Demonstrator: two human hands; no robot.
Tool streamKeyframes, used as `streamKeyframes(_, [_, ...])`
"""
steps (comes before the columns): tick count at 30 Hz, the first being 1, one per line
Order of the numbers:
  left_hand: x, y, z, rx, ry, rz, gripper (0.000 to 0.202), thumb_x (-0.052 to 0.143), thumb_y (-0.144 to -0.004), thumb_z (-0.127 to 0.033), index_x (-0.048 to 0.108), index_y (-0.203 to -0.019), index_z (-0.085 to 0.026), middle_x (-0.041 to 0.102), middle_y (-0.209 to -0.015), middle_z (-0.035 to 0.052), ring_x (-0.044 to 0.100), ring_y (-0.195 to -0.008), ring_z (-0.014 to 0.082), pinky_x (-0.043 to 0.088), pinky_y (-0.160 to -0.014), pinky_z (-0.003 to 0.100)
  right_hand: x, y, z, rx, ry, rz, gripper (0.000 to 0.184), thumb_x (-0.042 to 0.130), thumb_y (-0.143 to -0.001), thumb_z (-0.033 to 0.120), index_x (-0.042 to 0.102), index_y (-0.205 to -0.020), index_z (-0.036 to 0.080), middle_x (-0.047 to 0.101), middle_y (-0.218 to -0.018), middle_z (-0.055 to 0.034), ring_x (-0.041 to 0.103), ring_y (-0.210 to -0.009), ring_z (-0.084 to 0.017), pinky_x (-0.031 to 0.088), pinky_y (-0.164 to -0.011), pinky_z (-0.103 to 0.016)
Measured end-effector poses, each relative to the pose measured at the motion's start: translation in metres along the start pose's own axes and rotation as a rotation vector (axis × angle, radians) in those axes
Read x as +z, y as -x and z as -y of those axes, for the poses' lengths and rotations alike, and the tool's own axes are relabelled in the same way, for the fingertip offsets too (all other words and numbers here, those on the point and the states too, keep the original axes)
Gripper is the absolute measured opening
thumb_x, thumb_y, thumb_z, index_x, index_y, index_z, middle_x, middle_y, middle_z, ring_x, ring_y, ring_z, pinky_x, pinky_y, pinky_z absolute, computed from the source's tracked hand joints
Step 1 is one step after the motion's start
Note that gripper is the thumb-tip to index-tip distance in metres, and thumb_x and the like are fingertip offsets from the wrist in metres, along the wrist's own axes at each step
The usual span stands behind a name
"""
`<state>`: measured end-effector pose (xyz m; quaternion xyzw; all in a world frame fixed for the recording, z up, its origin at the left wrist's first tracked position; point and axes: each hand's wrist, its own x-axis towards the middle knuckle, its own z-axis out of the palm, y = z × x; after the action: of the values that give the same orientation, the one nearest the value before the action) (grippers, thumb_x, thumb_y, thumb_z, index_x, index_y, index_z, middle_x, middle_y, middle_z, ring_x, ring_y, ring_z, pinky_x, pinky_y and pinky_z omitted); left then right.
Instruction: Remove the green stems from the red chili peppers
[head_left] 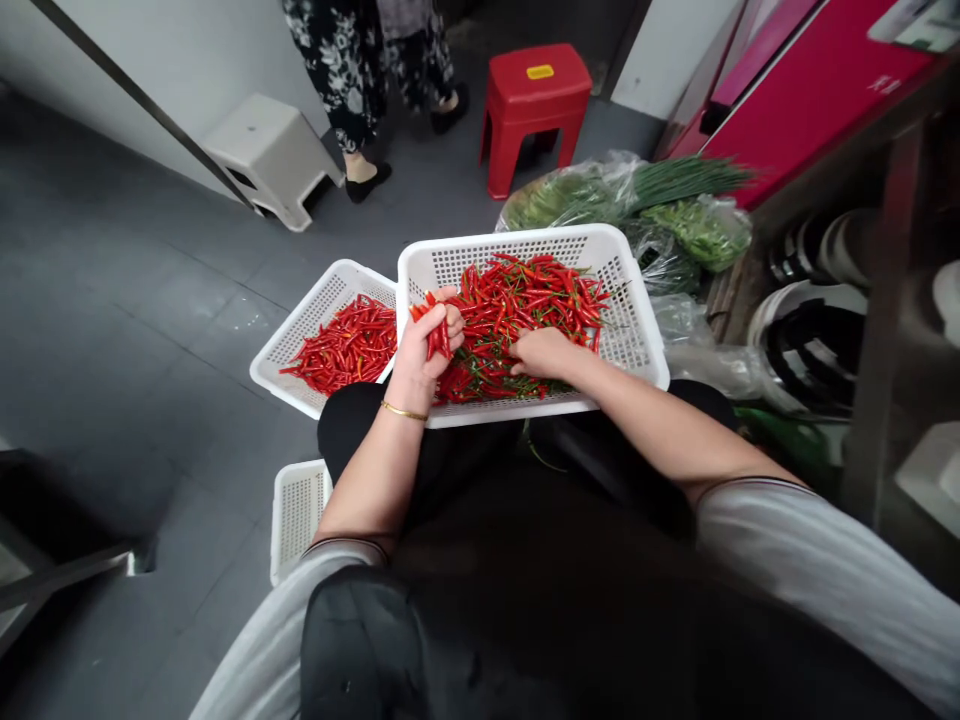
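Note:
A white plastic basket [630,330] rests across my lap, filled with red chili peppers [536,290], many with green stems. My left hand [431,340] is closed around several red chilies [441,338] above the basket's left part. Inside the basket, my right hand [546,354] reaches into the pile with its fingers bent down among the chilies; its fingertips are partly hidden, so what they pinch, if anything, does not show. Left of the lap basket, a second white basket [289,350] holds red chilies [349,345] that appear mostly stemless.
A smaller white basket [300,515] stands on the floor by my left leg. Bagged green vegetables [592,190] lie beyond the basket. A red stool [536,100] and a grey-white stool [262,150] stand ahead, with a person's legs [341,70] between them. Stacked bowls [814,340] fill the right side.

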<state>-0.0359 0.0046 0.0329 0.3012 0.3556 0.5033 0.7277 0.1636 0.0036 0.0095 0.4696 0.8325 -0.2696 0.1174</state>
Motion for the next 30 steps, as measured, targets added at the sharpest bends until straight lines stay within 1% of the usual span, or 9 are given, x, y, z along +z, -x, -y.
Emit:
streamKeyframes(2, [-0.004,-0.003,0.002,-0.051,-0.008,0.022,0.037,0.080,-0.063,-0.035,0.062,-0.091,-0.018,0.045,-0.059,-0.0045,0.045,-0.051,0.0073,0.034,-0.043,0.020,0.017,-0.012,0.001,0.012,0.235,-0.012,0.026,0.059,-0.088,0.033,0.070,-0.104,0.016,0.067,-0.110,-0.0152,0.066,-0.094,-0.025,0.047,-0.073,-0.030])
streamKeyframes(5, [-0.006,-0.007,0.013,-0.086,-0.131,0.019,0.032,0.083,-0.057,-0.027,0.059,-0.075,-0.016,0.046,-0.056,-0.0055,0.044,-0.048,0.0064,0.034,-0.044,0.021,0.029,-0.022,0.007,-0.060,0.220,-0.045,0.022,0.057,-0.088,0.026,0.070,-0.101,0.013,0.067,-0.109,-0.0164,0.067,-0.093,-0.025,0.047,-0.072,-0.029])
streamKeyframes(10, [-0.001,-0.011,0.029,-0.090,-0.345,0.037,0.036,0.085,-0.052,-0.021,0.054,-0.068,-0.015,0.055,-0.060,-0.0052,0.047,-0.050,0.0053,0.038,-0.050,0.020,0.004,-0.014,0.000,0.023,-0.633,-0.297,0.017,0.060,-0.088,0.031,0.063,-0.089,0.014,0.071,-0.076,-0.0066,0.066,-0.067,-0.015,0.050,-0.062,-0.025])
streamKeyframes(14, [-0.001,-0.012,0.026,-0.076,-0.402,0.031,0.034,0.084,-0.052,-0.016,0.053,-0.067,-0.015,0.055,-0.057,-0.0047,0.046,-0.047,0.0053,0.035,-0.046,0.019,-0.006,-0.009,-0.006,0.023,-1.090,-0.305,0.026,0.061,-0.088,0.040,0.063,-0.096,0.015,0.071,-0.073,-0.0059,0.065,-0.059,-0.013,0.053,-0.057,-0.026])
streamKeyframes(16, [-0.006,-0.013,0.022,-0.075,-0.413,-0.018,0.033,0.082,-0.055,-0.016,0.052,-0.068,-0.016,0.058,-0.057,-0.0032,0.047,-0.045,0.0063,0.032,-0.043,0.019,0.001,-0.015,-0.003,0.126,-0.956,-0.262,0.028,0.058,-0.090,0.041,0.065,-0.090,0.014,0.072,-0.074,-0.0071,0.065,-0.057,-0.013,0.053,-0.056,-0.025])
streamKeyframes(19, [-0.016,-0.015,0.017,-0.057,-0.421,-0.081,0.031,0.079,-0.055,-0.014,0.054,-0.072,-0.017,0.060,-0.057,-0.0024,0.049,-0.044,0.0082,0.032,-0.041,0.019,0.019,-0.034,0.016,0.262,-0.424,-0.141,0.029,0.057,-0.090,0.039,0.069,-0.083,0.014,0.074,-0.082,-0.0117,0.070,-0.073,-0.018,0.054,-0.065,-0.027])
streamKeyframes(23, [-0.024,-0.015,0.017,-0.036,-0.465,-0.078,0.027,0.079,-0.052,-0.012,0.059,-0.071,-0.014,0.060,-0.059,-0.0023,0.052,-0.050,0.0087,0.040,-0.050,0.021,0.034,-0.052,0.036,0.209,-0.017,-0.049,0.029,0.059,-0.087,0.037,0.072,-0.100,0.013,0.071,-0.111,-0.0181,0.067,-0.105,-0.028,0.053,-0.082,-0.033])
streamKeyframes(26, [-0.024,-0.015,0.019,-0.061,-0.462,-0.068,0.025,0.078,-0.052,-0.013,0.059,-0.067,-0.014,0.060,-0.061,-0.0029,0.053,-0.054,0.0090,0.044,-0.056,0.023,0.026,-0.043,0.023,0.183,-0.157,-0.104,0.024,0.060,-0.086,0.035,0.072,-0.088,0.015,0.074,-0.095,-0.0121,0.070,-0.094,-0.024,0.053,-0.077,-0.030])
streamKeyframes(30, [-0.015,-0.017,0.026,-0.098,-0.457,-0.038,0.025,0.077,-0.051,-0.010,0.058,-0.067,-0.014,0.061,-0.061,-0.0023,0.056,-0.058,0.0101,0.046,-0.061,0.024,0.002,-0.020,-0.004,0.205,-0.766,-0.212,0.022,0.062,-0.086,0.035,0.062,-0.075,0.015,0.068,-0.063,-0.0038,0.064,-0.055,-0.014,0.052,-0.057,-0.025])
